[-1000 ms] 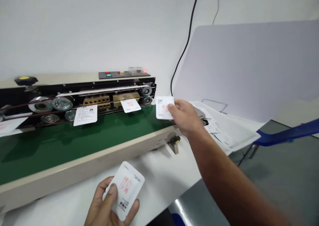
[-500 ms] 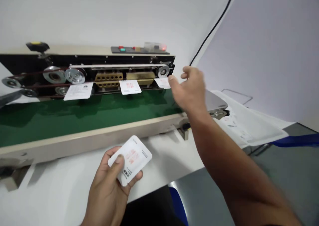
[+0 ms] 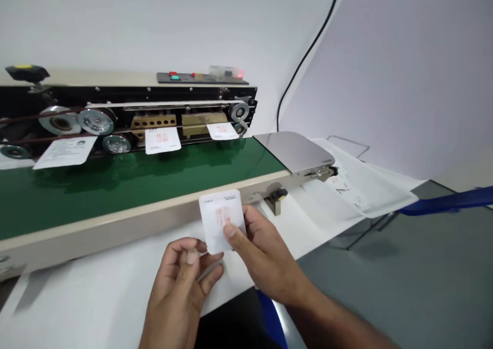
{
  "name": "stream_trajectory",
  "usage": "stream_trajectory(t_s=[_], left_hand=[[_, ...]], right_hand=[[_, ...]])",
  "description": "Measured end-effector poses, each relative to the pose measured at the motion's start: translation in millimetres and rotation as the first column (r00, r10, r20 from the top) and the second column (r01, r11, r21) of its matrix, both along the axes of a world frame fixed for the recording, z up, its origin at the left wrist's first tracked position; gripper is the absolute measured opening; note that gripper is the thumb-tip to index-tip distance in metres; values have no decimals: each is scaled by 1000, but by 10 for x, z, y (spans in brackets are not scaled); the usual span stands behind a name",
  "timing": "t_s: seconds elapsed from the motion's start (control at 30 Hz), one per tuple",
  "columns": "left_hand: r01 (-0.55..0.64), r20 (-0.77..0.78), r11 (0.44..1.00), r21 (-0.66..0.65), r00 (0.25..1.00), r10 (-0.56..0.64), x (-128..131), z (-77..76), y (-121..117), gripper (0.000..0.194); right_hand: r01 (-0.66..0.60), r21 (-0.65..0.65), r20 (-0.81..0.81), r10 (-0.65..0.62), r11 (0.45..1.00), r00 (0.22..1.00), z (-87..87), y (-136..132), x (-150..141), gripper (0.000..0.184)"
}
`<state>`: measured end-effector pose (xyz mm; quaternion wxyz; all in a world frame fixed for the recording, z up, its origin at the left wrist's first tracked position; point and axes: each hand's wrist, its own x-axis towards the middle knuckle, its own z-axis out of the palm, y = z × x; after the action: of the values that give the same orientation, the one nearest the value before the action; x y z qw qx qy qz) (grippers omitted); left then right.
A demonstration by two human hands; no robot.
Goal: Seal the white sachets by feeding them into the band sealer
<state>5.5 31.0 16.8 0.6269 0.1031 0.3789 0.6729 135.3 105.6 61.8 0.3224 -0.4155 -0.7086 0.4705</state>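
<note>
We log a white table carrying a continuous band sealer, with its green conveyor belt along the front and a metal end plate at the right. Beyond that plate is a white tray with printed packets lying in it. Our right hand is back from the sealer's entry side and grips a white sachet at its lower right, thumb on the printed face; half a second ago the left held a sachet there. Our left hand is half open, nothing visible between thumb and fingers; we cannot tell whether its fingertips touch the sachet's lower corner. The held sachet is tilted slightly, above the table and in front of the belt's frame. At the sealer, the right sachet, middle sachet and left sachet protrude over the belt, well apart, each farther left relative to the rollers than before. We judge that the row is being carried through, that the hand-to-hand transfer is all but done, and that the held sachet is not yet fed. Smallest item: a lit red indicator on top.
</note>
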Motion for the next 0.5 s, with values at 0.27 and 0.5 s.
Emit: stream_trajectory(t_s=[0.27,0.5], left_hand=[[182,-440,983,10,884,-159,-204,108,-48,28],[107,-251,994,10,963,-101,-26,12,-25,34]], right_hand=[[-393,-24,125,393,919,911,354,219,216,27],[-127,-283,-473,-23,951,881,-140,-158,-112,36]])
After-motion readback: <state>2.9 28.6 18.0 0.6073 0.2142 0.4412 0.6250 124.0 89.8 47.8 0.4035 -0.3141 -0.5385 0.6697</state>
